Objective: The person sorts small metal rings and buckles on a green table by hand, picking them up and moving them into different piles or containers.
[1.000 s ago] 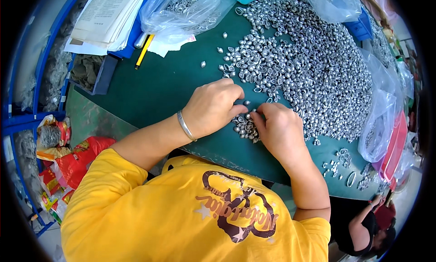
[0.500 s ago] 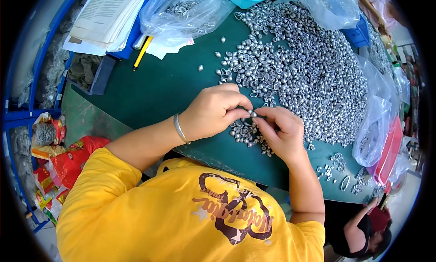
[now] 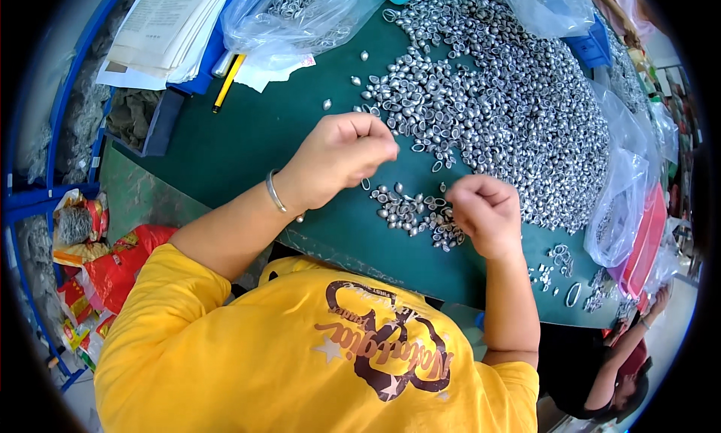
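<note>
My left hand [image 3: 342, 156] is raised over the green table with its fingers curled closed; whether a piece is inside is hidden. My right hand [image 3: 487, 214] is also curled, thumb against the fingers, beside a small cluster of silvery metal pieces [image 3: 409, 211]. What it may hold cannot be made out. A gap of bare table now separates both hands. One small metal ring [image 3: 366, 184] lies just below the left hand. Beyond the hands spreads a large heap of grey metal pieces [image 3: 518, 110], some bead-like, others open oval rings.
Clear plastic bags [image 3: 300, 20] with rings stand at the back, near papers [image 3: 169, 27] and a yellow pencil [image 3: 228, 84]. A red tray [image 3: 646, 241] and another plastic bag [image 3: 619, 208] line the right side. Another person [image 3: 616, 365] sits at lower right.
My hands were together, pinching a small metal piece between them. They have come apart, the left moving up and left, the right slightly right. The cluster between them shows more fully.
</note>
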`<state>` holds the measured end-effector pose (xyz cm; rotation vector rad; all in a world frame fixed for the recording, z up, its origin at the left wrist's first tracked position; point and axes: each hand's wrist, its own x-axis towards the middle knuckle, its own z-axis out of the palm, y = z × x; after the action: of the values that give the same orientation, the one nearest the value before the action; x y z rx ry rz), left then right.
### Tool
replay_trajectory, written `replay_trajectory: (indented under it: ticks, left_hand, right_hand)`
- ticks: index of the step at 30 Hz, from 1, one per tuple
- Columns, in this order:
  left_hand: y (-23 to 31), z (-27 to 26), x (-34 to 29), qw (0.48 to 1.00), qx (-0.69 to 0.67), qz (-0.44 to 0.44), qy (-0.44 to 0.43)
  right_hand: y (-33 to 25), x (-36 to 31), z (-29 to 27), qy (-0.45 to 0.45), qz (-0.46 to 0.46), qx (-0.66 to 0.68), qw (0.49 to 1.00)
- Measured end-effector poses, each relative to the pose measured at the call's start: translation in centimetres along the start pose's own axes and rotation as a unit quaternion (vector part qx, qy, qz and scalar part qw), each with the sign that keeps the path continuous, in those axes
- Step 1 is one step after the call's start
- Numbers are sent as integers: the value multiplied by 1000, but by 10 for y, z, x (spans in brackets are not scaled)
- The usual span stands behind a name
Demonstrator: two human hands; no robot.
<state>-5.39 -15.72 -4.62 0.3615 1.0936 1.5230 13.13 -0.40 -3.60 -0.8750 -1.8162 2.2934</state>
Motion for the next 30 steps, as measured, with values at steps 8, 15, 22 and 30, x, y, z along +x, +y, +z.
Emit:
replay_trajectory:
  ticks: [8, 15, 22, 30]
  left_hand:
    - [-20, 14, -1, 756, 605, 250, -6]
    - [-22, 11, 0, 753, 591, 290, -18]
    - [-4, 12, -3, 994, 44, -33, -94]
    - [-1, 1, 4, 983, -154, -48, -92]
  right_hand:
    - [0, -2, 31, 33, -243, -558, 793]
    - [3, 0, 19, 10, -274, -413, 868]
    - [4, -11, -6, -97, -27, 372, 923]
    - [-1, -10, -10, 37, -26, 41, 998]
